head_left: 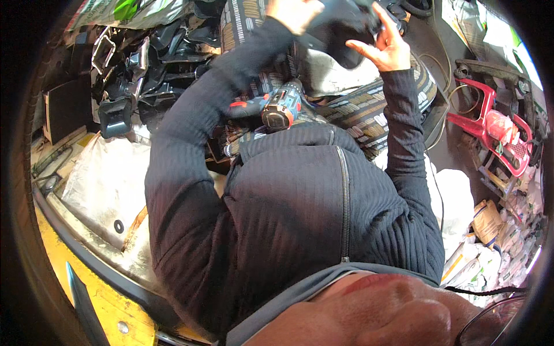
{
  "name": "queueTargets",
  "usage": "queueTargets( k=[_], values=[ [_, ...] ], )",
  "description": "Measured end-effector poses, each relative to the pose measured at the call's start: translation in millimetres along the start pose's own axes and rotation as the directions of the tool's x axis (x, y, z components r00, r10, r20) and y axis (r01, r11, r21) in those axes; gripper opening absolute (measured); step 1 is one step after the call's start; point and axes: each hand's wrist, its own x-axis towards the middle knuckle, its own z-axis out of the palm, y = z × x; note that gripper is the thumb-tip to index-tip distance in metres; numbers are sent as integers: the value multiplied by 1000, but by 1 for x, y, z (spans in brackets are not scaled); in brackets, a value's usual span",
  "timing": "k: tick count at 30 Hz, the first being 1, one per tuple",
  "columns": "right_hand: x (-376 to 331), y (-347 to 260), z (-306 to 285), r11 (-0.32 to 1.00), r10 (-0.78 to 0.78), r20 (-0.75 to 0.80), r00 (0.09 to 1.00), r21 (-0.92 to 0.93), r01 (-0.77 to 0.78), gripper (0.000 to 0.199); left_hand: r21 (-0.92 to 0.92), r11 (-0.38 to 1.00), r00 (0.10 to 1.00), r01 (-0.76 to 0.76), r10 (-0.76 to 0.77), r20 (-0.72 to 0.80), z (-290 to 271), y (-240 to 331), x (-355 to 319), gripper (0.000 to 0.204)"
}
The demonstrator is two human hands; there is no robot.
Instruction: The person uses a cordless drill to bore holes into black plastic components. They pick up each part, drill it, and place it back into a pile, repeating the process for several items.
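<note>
A black moulded part, glossy and smeared by motion, is up at the top edge between my two hands. My left hand is at its left side, thumb against it; the fingers are partly cut off by the picture edge. On the right, my right hand grips its rim between thumb and curved fingers. Below them, a blue and red cordless drill lies on my lap, its battery end toward me. Dark patterned trousers cover my spread legs, with a whitish surface between them.
Many similar black moulded parts are heaped at the left. A black ring lies on a whitish sheet. At the right are a red plastic chair, a loose cable and piled bags. A yellow surface is lower left.
</note>
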Motion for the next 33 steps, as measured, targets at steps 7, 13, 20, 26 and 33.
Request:
queueTargets(
  k=[7, 13, 20, 26, 33],
  values=[
    [-32, 107, 32, 782, 426, 186, 886, -568, -257, 65, -17, 964, 941, 266, -256, 223, 101, 2, -30, 55],
    [-33, 142, 45, 872, 282, 288, 915, -474, -120, 26, -496, 852, 962, 171, -254, -104, -85, -57, -100, 22],
    [-40, 195, 30, 192, 512, 613, 602, 601, -776, 24, -147, -161, 33, 976, -557, 830, -87, -143, -395, 15],
    [-29, 195, 11, 160, 689, 435, 579, 688, -708, 31, 315, 62, 76, 947, -997, -32, 95, -185, -457, 35],
    [-27, 134, 8, 172, 586, 468, 662, 726, -666, 35, 216, 0, 1, 976, -1000, -6, 103, -200, -473, 28]
  ],
)
